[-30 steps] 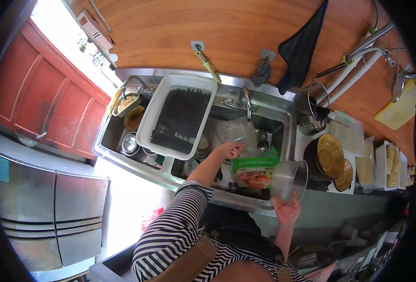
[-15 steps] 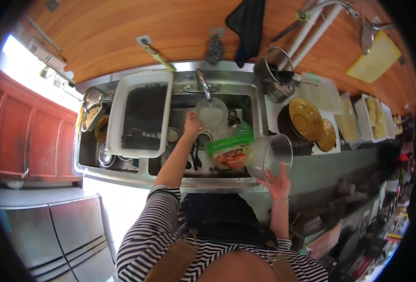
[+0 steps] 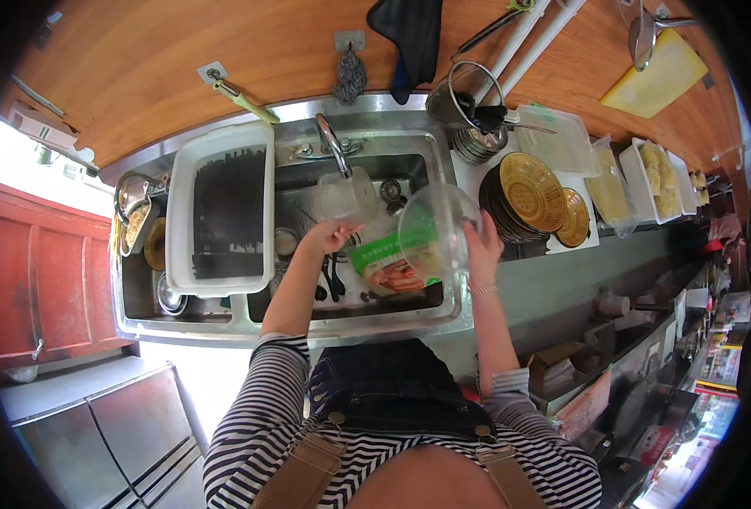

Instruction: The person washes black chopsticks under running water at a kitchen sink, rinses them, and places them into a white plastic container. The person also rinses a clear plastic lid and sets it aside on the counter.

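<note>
My left hand grips a small translucent plastic container by its near edge. It is tilted below the spout of the faucet, inside the sink. My right hand is closed on the side of a larger clear round container, slightly blurred, held over the sink's right part. Partly behind that container lies a green food package with a picture of reddish food on it. Dark-handled utensils and small round lids or dishes lie on the sink bottom.
A white tub with a dark bottom spans the sink's left side. Right of the sink stand stacked brown plates with a yellow woven-look basket, a dark pitcher and a white tray of yellowish food. A grey scrubber hangs above.
My right hand has lifted the larger container up and inward, over the green package. The small container in my left hand has tipped further. The whole view has shifted somewhat.
</note>
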`<control>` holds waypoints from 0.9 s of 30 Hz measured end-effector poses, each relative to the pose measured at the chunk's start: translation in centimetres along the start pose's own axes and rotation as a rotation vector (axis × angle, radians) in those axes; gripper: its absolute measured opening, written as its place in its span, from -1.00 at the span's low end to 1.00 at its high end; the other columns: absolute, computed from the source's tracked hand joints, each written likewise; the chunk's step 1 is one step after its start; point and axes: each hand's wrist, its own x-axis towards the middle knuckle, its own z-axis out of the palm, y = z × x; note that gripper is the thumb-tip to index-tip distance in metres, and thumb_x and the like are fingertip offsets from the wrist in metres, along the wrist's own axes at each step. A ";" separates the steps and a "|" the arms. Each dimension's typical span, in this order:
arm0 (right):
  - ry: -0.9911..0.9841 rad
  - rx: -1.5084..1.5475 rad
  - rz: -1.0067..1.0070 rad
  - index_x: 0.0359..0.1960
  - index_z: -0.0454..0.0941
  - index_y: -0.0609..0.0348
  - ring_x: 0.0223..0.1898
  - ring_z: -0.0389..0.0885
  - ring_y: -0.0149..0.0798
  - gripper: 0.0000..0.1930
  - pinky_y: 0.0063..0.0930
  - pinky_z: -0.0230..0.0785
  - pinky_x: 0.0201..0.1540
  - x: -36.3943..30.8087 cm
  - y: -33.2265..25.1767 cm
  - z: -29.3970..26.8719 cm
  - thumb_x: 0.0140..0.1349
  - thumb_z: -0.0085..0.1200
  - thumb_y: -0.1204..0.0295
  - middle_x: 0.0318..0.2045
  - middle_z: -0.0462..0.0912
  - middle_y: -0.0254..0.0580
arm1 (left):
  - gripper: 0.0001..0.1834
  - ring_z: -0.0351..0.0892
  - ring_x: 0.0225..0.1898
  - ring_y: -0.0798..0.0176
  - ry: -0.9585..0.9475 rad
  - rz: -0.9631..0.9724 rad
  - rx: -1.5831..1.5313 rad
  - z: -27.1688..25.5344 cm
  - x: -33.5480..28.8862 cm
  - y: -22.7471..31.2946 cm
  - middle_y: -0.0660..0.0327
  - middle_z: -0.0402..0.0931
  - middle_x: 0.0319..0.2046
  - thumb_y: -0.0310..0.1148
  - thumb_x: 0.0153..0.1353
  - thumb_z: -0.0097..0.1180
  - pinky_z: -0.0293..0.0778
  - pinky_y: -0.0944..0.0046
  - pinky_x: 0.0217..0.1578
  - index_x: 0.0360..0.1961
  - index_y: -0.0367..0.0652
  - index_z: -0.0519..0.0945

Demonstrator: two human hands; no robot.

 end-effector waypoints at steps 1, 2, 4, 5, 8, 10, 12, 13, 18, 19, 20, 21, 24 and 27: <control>0.033 -0.361 -0.015 0.16 0.32 -0.12 0.01 0.28 -0.08 -0.32 -0.26 0.13 0.06 1.2 0.1 1.6 -0.07 0.21 0.10 -0.09 0.45 0.05 | -0.62 0.39 -0.64 0.47 -0.018 0.033 0.066 0.4 -0.9 -0.2 0.17 0.51 -0.38 -0.60 0.10 -0.07 0.23 0.66 -0.79 -0.01 -0.31 0.26; 0.043 -0.429 -0.217 0.15 0.34 -0.11 0.01 0.27 -0.03 -0.32 -0.22 0.13 0.07 2.2 0.1 3.4 -0.08 0.21 0.09 -0.10 0.44 0.14 | -0.65 0.39 -0.65 0.45 0.113 0.173 0.220 0.9 -1.8 -0.7 0.17 0.52 -0.40 -0.58 0.11 -0.07 0.26 0.63 -0.78 -0.04 -0.28 0.29; 0.033 -0.552 -0.353 0.12 0.36 -0.06 0.00 0.26 0.05 -0.32 -0.15 0.13 0.09 3.1 0.1 7.5 -0.10 0.21 0.06 -0.11 0.43 0.25 | -0.71 0.40 -0.67 0.43 0.390 0.463 0.522 2.1 -3.8 -1.6 0.15 0.52 -0.43 -0.54 0.12 -0.09 0.33 0.56 -0.76 -0.08 -0.23 0.33; 0.014 -0.593 -0.373 0.11 0.37 -0.04 -0.01 0.25 0.09 -0.32 -0.13 0.13 0.09 3.4 0.0 9.4 -0.09 0.20 0.04 -0.11 0.43 0.26 | -0.68 0.46 -0.65 0.38 0.473 0.546 0.504 2.9 -4.6 -1.8 0.14 0.51 -0.43 -0.54 0.08 -0.07 0.38 0.46 -0.75 -0.09 -0.14 0.34; -0.141 -0.601 -0.231 0.14 0.33 0.01 0.05 0.28 0.01 -0.35 -0.13 0.14 0.10 3.8 0.0 14.6 -0.03 0.17 0.09 -0.09 0.47 0.07 | -0.61 0.55 -0.52 0.15 0.739 0.805 0.943 5.5 -6.6 -1.6 0.04 0.50 -0.37 -0.57 0.01 -0.06 0.48 0.23 -0.60 -0.07 -0.11 0.34; -0.448 0.088 0.115 0.16 0.29 0.04 0.02 0.36 -0.10 -0.37 -0.20 0.22 0.07 4.6 0.6 17.2 0.02 0.14 0.17 -0.09 0.49 -0.06 | -0.57 0.55 -0.41 -0.03 0.962 1.091 1.316 7.2 -7.6 -1.0 -0.03 0.48 -0.29 -0.58 -0.03 -0.07 0.47 0.08 -0.44 -0.05 -0.12 0.32; -0.685 0.541 0.415 0.18 0.25 0.05 -0.01 0.42 -0.19 -0.41 -0.27 0.28 0.02 4.6 1.8 18.6 0.07 0.10 0.29 -0.06 0.48 -0.14 | -0.56 0.52 -0.32 -0.16 1.093 1.181 1.499 8.5 -8.6 -0.7 -0.08 0.45 -0.23 -0.58 -0.05 -0.07 0.44 -0.03 -0.31 -0.05 -0.12 0.32; -0.785 0.653 0.559 0.19 0.23 0.05 -0.02 0.44 -0.23 -0.42 -0.31 0.31 0.00 4.5 2.5 18.9 0.09 0.06 0.37 -0.03 0.46 -0.16 | -0.56 0.50 -0.28 -0.20 1.118 1.122 1.491 9.2 -9.1 -0.6 -0.08 0.44 -0.21 -0.57 -0.05 -0.07 0.41 -0.06 -0.26 -0.06 -0.12 0.33; -1.033 0.826 0.579 0.21 0.22 0.03 -0.19 0.50 -0.33 -0.38 -0.42 0.39 -0.16 3.9 3.7 22.3 0.02 -0.08 0.64 -0.17 0.50 -0.24 | -0.58 0.51 -0.28 -0.22 1.235 0.856 1.686 11.5 -11.4 -0.1 -0.04 0.40 -0.20 -0.52 0.00 -0.04 0.43 -0.06 -0.27 -0.04 -0.16 0.32; -1.057 0.769 0.563 0.21 0.23 0.03 -0.25 0.50 -0.34 -0.36 -0.44 0.40 -0.21 4.3 3.4 23.1 -0.02 -0.09 0.66 -0.24 0.52 -0.26 | -0.57 0.51 -0.28 -0.19 1.239 0.925 1.669 11.8 -11.7 -0.1 -0.04 0.39 -0.20 -0.51 0.00 -0.02 0.43 -0.04 -0.27 -0.03 -0.17 0.32; -1.028 0.660 0.574 0.21 0.23 0.02 -0.30 0.50 -0.35 -0.34 -0.46 0.40 -0.26 4.8 3.0 23.8 -0.05 -0.10 0.69 -0.31 0.53 -0.28 | -0.56 0.51 -0.27 -0.17 1.252 1.012 1.648 12.0 -11.9 -0.2 -0.04 0.39 -0.19 -0.51 -0.01 0.00 0.43 -0.02 -0.26 -0.02 -0.17 0.33; -1.101 0.560 0.523 0.20 0.24 0.01 -0.36 0.49 -0.36 -0.33 -0.48 0.39 -0.31 5.5 2.6 24.3 -0.06 -0.09 0.68 -0.37 0.52 -0.32 | -0.55 0.51 -0.27 -0.15 1.263 1.102 1.624 12.0 -12.0 -0.4 -0.03 0.38 -0.19 -0.51 -0.02 0.02 0.44 0.00 -0.26 -0.02 -0.18 0.33; -1.183 0.182 0.395 0.19 0.25 -0.03 -0.50 0.46 -0.36 -0.32 -0.51 0.36 -0.41 8.0 0.9 25.3 -0.09 -0.05 0.65 -0.53 0.51 -0.38 | -0.64 0.46 -0.21 -0.07 1.284 1.578 1.679 11.0 -11.8 -2.9 0.03 0.38 -0.19 -0.45 0.04 0.05 0.40 0.04 -0.24 -0.08 -0.20 0.43; -1.229 -0.111 -0.083 0.17 0.28 -0.07 -0.52 0.48 -0.29 -0.34 -0.42 0.36 -0.40 10.2 -0.8 25.7 -0.09 -0.01 0.60 -0.55 0.54 -0.29 | -0.73 0.43 -0.22 0.05 1.084 1.708 1.737 8.5 -10.0 -7.7 0.09 0.38 -0.21 -0.53 -0.07 0.07 0.39 0.15 -0.30 -0.25 -0.14 0.52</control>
